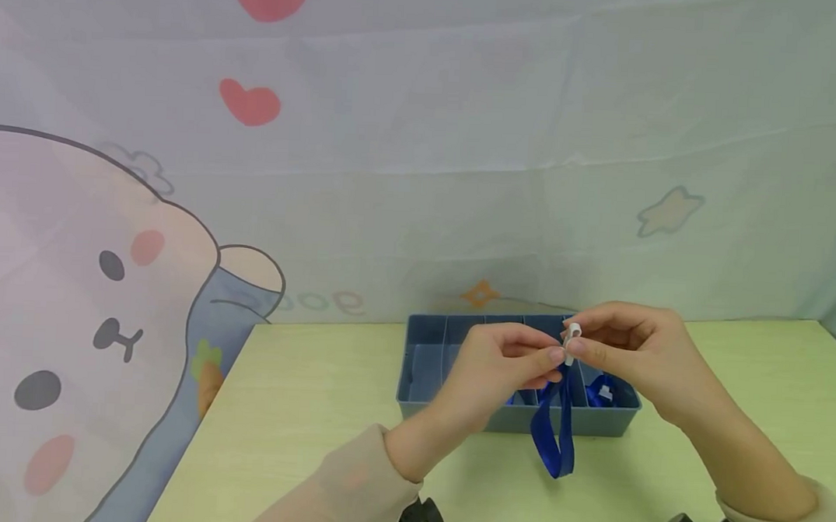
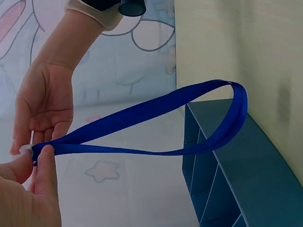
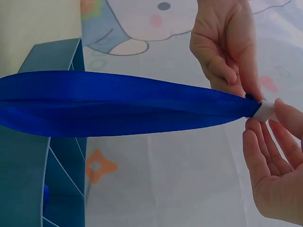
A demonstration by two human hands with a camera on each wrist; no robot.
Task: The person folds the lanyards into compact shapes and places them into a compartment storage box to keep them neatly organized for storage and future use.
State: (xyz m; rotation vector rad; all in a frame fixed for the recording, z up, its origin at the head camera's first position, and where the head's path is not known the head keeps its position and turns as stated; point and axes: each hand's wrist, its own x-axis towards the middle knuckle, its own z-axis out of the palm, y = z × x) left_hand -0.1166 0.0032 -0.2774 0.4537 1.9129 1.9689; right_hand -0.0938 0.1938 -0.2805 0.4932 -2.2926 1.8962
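A blue ribbon loop (image 1: 553, 442) hangs in front of the box, its two ends meeting at a small white plastic clip (image 1: 572, 342). My left hand (image 1: 486, 369) pinches the ribbon ends just beside the clip, between thumb and fingers. From the other side, my right hand (image 1: 638, 348) pinches the white clip. In the left wrist view the ribbon (image 2: 137, 113) stretches away from the fingers across the box edge. The right wrist view shows the white clip (image 3: 264, 111) at the ribbon's end, between both hands. Fingers partly hide the clip.
A blue-grey divided box (image 1: 423, 370) stands behind the hands on the pale yellow table (image 1: 315, 381). Its right compartment holds a blue ribbon piece with a white part (image 1: 603, 392). A printed cloth (image 1: 422, 175) hangs behind the table.
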